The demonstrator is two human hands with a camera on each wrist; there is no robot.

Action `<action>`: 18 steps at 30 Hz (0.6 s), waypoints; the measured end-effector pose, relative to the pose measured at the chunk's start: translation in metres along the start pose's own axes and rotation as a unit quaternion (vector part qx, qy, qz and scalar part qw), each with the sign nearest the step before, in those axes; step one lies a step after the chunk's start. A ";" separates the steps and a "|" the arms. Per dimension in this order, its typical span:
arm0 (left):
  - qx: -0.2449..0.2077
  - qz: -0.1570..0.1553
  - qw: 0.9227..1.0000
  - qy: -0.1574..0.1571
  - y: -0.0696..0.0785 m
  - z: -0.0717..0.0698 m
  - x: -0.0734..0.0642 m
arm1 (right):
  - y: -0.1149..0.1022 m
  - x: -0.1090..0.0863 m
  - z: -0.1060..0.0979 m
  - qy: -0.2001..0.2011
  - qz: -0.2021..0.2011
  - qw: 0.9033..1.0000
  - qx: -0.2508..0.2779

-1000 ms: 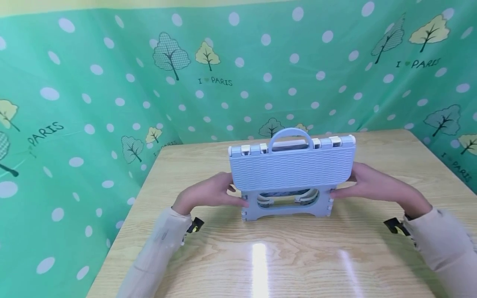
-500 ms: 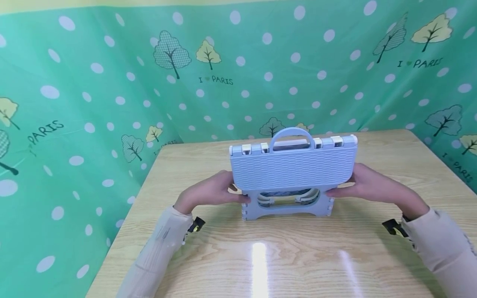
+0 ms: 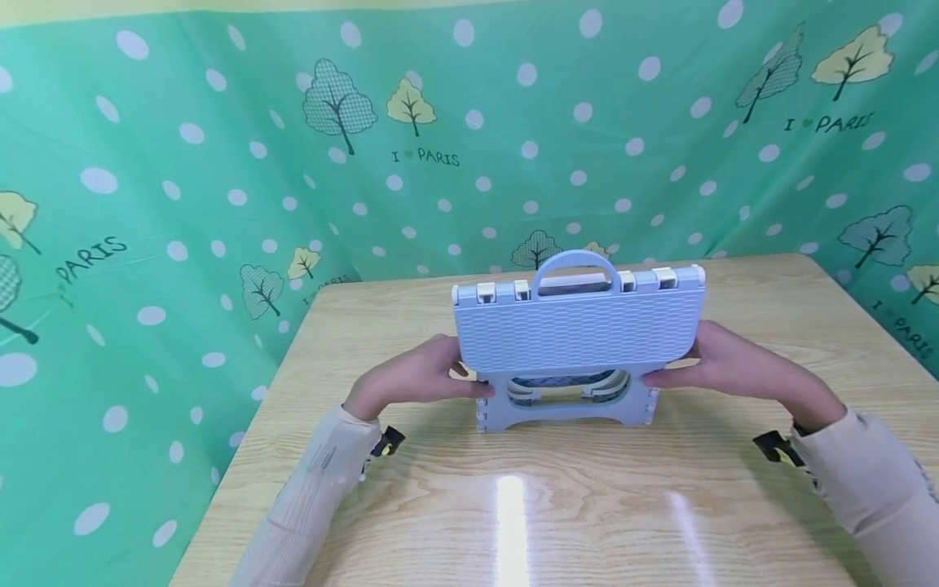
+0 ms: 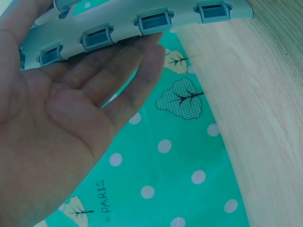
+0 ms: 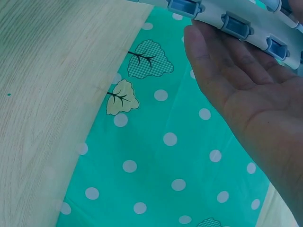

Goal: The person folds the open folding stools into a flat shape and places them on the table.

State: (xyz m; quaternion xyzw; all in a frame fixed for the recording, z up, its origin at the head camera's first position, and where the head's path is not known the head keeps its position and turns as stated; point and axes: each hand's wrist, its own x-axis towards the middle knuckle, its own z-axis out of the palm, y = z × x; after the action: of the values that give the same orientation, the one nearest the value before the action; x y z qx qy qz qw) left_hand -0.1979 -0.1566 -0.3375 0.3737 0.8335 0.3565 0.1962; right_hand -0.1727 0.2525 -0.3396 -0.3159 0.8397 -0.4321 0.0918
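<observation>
A light blue plastic folding stool (image 3: 575, 330) stands on the table, partly folded. Its woven-textured seat panel slopes down toward me, with an arched handle (image 3: 575, 259) at the top edge. Below it shows a leg panel (image 3: 565, 412) with an oval opening. My left hand (image 3: 418, 375) grips the stool's left side, thumb in front on the leg panel and fingers behind. On the opposite side my right hand (image 3: 734, 363) holds it the same way. Both wrist views show the fingers of the left hand (image 4: 66, 113) and right hand (image 5: 255, 90) against the hinged edge.
The wood-grain table (image 3: 411, 505) extends around the stool. A green dotted curtain (image 3: 469, 130) with printed trees hangs behind and along the left and right sides.
Both thumbs have shifted slightly inward on the leg panel. The stool stays practically in place.
</observation>
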 end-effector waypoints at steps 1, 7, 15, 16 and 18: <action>0.001 0.000 1.000 0.000 0.000 0.000 0.000 | 0.000 0.000 0.000 0.001 -0.001 1.000 -0.001; 0.004 0.001 1.000 0.003 0.004 0.000 -0.001 | 0.001 0.000 0.001 0.003 -0.002 1.000 -0.002; 0.008 0.002 1.000 0.003 0.004 0.000 0.000 | 0.001 0.001 0.002 0.005 -0.001 1.000 -0.004; 0.009 0.002 1.000 0.003 0.003 0.001 0.000 | 0.001 0.001 0.002 0.005 -0.002 1.000 -0.004; 0.009 0.002 1.000 0.004 0.002 0.001 0.000 | 0.001 0.001 0.002 0.006 -0.003 1.000 -0.004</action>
State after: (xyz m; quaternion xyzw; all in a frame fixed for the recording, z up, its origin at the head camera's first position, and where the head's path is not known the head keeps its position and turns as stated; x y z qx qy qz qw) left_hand -0.1965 -0.1553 -0.3364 0.3757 0.8368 0.3504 0.1891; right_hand -0.1731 0.2514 -0.3418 -0.3165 0.8408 -0.4309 0.0847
